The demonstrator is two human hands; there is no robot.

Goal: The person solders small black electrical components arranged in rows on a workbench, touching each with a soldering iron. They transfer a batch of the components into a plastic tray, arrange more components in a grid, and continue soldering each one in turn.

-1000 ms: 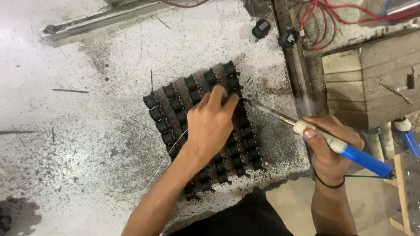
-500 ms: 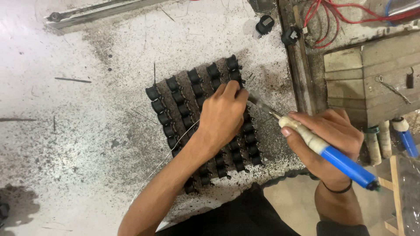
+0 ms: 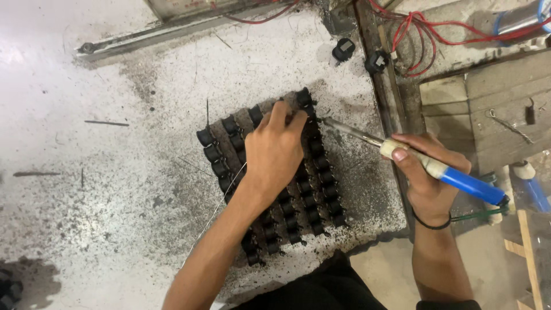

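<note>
2 hands (image 3: 274, 154) on component block (image 3: 321, 172), right grip (image 3: 423, 172) closed round soldering iron (image 3: 402, 155), left flat, open.

Two loose black parts (image 3: 344, 49) (image 3: 376, 61) lie at the far side of the speckled worktop (image 3: 103, 172). Red wires (image 3: 427, 31) tangle far right, above wooden boards (image 3: 493, 97). A metal bar (image 3: 172, 35) runs far left.
</note>
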